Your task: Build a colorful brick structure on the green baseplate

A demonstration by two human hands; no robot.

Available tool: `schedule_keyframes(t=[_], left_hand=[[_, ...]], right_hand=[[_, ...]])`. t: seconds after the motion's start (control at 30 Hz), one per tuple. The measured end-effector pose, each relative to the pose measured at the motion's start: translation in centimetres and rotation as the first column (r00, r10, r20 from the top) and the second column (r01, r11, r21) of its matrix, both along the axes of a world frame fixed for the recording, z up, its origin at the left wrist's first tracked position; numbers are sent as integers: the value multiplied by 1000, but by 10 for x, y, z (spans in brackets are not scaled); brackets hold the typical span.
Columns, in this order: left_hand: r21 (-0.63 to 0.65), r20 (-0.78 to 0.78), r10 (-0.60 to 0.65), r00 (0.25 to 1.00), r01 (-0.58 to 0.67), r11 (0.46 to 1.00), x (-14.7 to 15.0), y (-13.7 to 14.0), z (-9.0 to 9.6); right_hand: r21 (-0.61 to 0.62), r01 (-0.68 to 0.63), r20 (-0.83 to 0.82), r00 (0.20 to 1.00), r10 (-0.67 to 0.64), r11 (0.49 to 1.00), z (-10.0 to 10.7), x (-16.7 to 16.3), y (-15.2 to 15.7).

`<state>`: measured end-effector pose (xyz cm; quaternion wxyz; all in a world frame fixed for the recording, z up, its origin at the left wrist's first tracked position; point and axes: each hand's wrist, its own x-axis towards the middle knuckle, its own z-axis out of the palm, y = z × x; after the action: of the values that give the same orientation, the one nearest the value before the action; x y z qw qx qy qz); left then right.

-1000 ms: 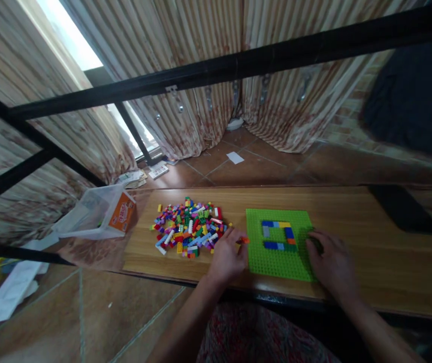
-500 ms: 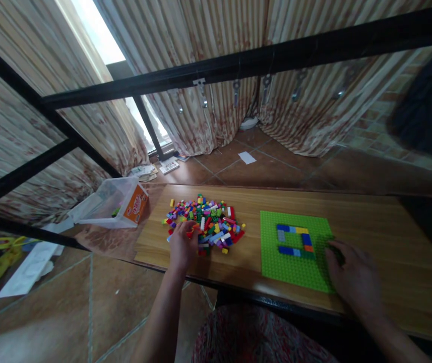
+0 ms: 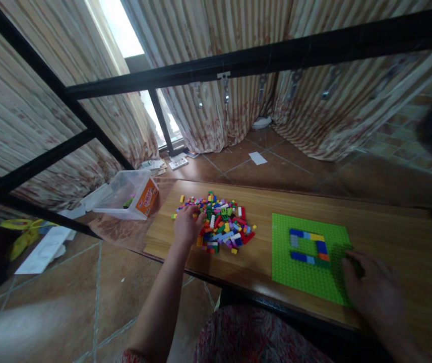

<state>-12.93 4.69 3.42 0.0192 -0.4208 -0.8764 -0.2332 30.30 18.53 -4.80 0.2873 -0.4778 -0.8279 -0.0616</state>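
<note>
My left hand (image 3: 187,226) reaches into the left side of a pile of small coloured toy bricks (image 3: 221,227). Its thumb and fingers are bent and slightly apart over the bricks, with no piece visible between them. My right hand (image 3: 374,285) rests at the right edge of a green baseplate (image 3: 282,269), fingers curled toward the thumb. A dark gap shows there; what it holds, if anything, I cannot make out. On the baseplate, blue, light blue, grey, yellow, orange and dark green bricks form a rectangular outline (image 3: 322,247) around a bare green middle.
The wooden table (image 3: 251,280) carries the bricks and baseplate. A clear plastic box (image 3: 121,209) with an orange label stands left of it. A black metal rail (image 3: 246,68) with hanging clips crosses in front of striped curtains (image 3: 234,30). White paper (image 3: 257,158) lies on the tiled floor.
The view has shifted, moving the scene rightward. My left hand has moved slightly toward the back left of the pile, its fingers less gathered. My right hand keeps its place by the baseplate.
</note>
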Motion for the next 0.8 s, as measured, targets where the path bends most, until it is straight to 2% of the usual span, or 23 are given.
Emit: schedule_keyframes(t=[0.1,0.2,0.4,0.5,0.63,0.8], left_hand=[[-45,-29,-23,999,22,999,2,8,-4],[-28,-20,-67,998,67,997,6,8,-7],[19,12,-222,975,222,975,16,-8,-6],[57,26,-261,965,259,964,16,-19,-6],[61,26,-165,986,164,985,3,-29,-7],[9,4,-32,999,32,999,-21,-20,-4]], right_hand=[[4,-10,8,1000,10,1000,-1,1,1],[0,-9,17,1000,9,1000,-1,1,2],[21,-3,23,1000,3,1000,2,0,1],[19,2,35,999,-2,1000,2,0,1],[1,4,42,999,-4,1000,1,1,1],[-17,13,21,1000,-12,1000,1,0,2]])
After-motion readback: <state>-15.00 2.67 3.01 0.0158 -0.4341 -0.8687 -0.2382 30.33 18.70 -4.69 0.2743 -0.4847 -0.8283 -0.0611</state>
